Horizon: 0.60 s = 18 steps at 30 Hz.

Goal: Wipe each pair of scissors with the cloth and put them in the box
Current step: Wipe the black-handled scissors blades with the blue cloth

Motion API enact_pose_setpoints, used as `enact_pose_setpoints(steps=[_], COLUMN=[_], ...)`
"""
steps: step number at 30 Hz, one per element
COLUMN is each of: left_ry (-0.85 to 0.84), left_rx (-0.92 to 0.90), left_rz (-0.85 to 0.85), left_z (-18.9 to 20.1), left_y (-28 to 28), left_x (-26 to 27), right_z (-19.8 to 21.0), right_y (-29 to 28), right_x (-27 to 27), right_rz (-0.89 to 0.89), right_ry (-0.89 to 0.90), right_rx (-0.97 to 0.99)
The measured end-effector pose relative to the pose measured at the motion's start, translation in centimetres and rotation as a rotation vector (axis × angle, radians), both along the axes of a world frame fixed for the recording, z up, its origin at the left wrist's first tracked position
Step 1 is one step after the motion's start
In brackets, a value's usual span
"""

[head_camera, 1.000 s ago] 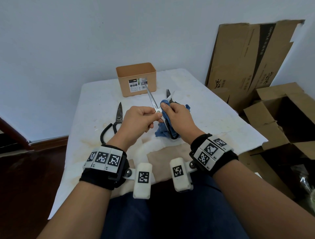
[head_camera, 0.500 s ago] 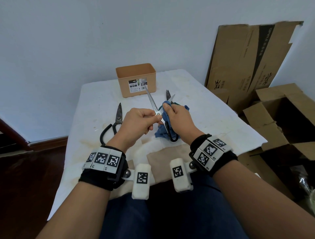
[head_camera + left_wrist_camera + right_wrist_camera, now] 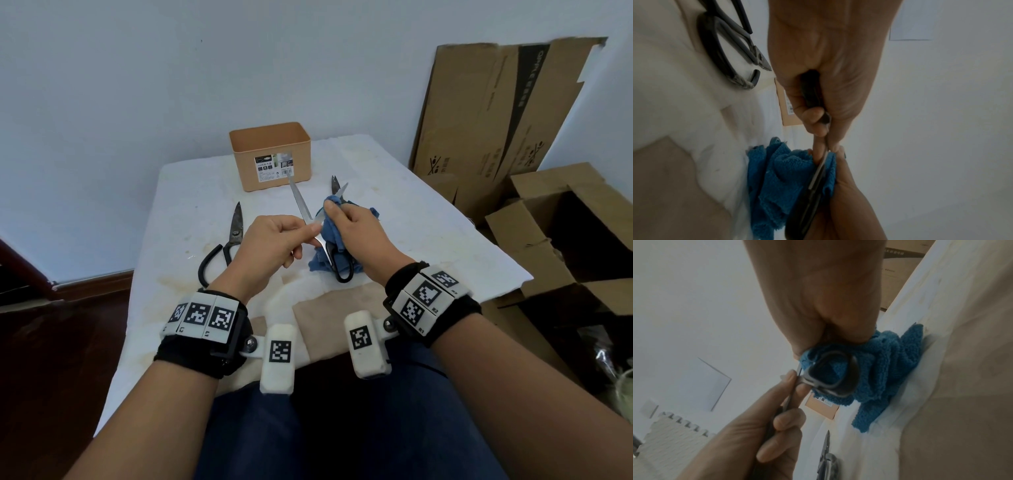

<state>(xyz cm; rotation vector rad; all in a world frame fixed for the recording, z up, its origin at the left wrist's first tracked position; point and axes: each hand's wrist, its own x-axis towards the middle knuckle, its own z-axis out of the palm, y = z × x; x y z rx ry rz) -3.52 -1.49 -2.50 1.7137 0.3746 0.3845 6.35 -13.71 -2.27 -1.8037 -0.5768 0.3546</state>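
Three pairs of scissors are seen: one (image 3: 301, 202) is pinched by the left hand (image 3: 270, 246), one blade wrapped in the single cloth (image 3: 334, 236) gripped by the right hand (image 3: 359, 236); two lie on the worktop (image 3: 428, 219) near one box (image 3: 270, 156).

The silver-bladed scissors (image 3: 300, 202) with black handles are spread open above the table, one blade pointing toward the tan box (image 3: 270, 156), the other wrapped in the crumpled blue cloth (image 3: 330, 236). A second, dark pair of scissors (image 3: 230, 236) lies closed on the white table cover left of them, tip toward the box, which stands upright at the far edge.
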Motion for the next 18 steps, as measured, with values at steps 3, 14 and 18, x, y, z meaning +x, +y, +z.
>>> enact_pose_setpoints(steps=[3,14,18], left_ry=[0.014,0.092,0.102], left_rx=[-0.002,0.028,-0.003], left_rz=[0.021,-0.1,-0.115], left_z=[-0.2,0.0,0.2], left_y=[-0.1,0.6,0.5], left_x=[0.2,-0.1,0.0], right_z=[0.2,0.9,0.9], right_y=[0.2,-0.7,-0.9], right_x=[0.0,-0.3,-0.1], right_rz=[0.036,0.012,-0.013], right_ry=[0.156,0.151,0.136], right_rx=[0.009,0.092,0.136])
